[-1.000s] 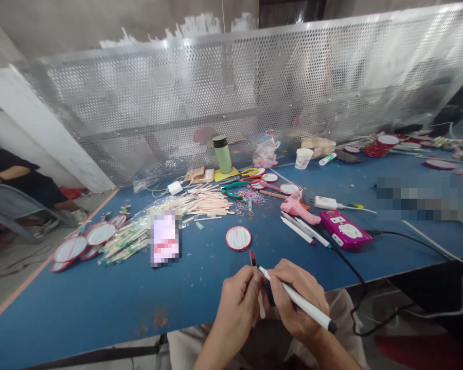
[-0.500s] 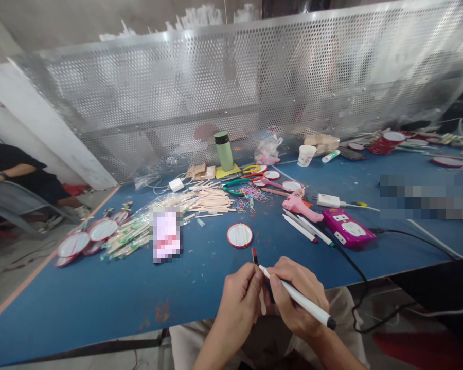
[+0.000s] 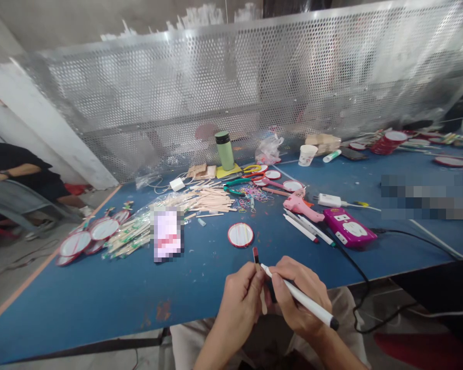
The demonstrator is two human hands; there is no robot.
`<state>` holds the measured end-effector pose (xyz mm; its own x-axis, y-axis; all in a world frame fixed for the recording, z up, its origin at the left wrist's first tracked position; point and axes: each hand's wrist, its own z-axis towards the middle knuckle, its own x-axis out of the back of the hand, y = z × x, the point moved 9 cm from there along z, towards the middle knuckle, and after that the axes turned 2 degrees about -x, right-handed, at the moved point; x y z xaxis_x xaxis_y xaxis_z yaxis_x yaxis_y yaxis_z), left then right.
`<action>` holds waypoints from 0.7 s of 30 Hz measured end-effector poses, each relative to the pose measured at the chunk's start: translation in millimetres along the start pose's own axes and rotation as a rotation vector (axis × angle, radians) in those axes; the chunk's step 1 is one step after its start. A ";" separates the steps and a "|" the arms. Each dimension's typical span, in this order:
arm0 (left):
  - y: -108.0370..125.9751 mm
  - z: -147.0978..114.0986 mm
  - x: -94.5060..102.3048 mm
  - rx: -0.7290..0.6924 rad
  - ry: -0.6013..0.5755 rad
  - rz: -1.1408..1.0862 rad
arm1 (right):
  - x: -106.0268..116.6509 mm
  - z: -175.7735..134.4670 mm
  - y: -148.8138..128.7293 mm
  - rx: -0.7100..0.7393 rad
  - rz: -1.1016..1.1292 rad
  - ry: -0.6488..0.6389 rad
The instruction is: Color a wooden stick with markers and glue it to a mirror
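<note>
My left hand (image 3: 239, 293) is closed around a small flat wooden stick (image 3: 264, 302), whose upper end is coloured dark red with a black band below. A white marker pen (image 3: 309, 302) with a black end is pinched in my right hand (image 3: 301, 293). Its tip touches or nearly touches the stick beside the black band; which one I cannot tell. Just beyond my hands a round white disc with a red rim (image 3: 241, 235) lies flat on the blue table (image 3: 200, 293).
Left lie bundled sticks (image 3: 131, 236), red-rimmed discs (image 3: 75, 243) and a blurred-out object (image 3: 167, 236). Right are marker pens (image 3: 301, 228), a pink glue gun (image 3: 301, 204) and a magenta power strip (image 3: 349, 227) with trailing cables. A green bottle (image 3: 225, 153) and paper cup (image 3: 307, 155) stand behind.
Almost nothing differs. The whole view has shifted by a few pixels, while both hands keep their hold on the stick and the marker.
</note>
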<state>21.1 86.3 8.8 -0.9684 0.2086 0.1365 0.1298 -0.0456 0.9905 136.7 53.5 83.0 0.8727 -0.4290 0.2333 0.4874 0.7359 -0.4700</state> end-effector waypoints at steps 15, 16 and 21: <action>2.5 0.6 -0.6 -0.001 -0.006 -0.022 | 0.1 -2.2 0.3 -0.007 0.002 -0.001; 2.2 0.6 -0.4 -0.005 -0.005 -0.021 | 0.6 -2.7 0.4 -0.003 -0.001 0.008; 1.5 0.0 -1.2 -0.012 -0.001 -0.023 | 0.2 -3.2 1.1 0.008 -0.005 0.019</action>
<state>22.5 86.0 10.2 -0.9708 0.2111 0.1138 0.1050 -0.0527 0.9931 137.3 52.6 79.8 0.8696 -0.4425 0.2191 0.4920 0.7380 -0.4618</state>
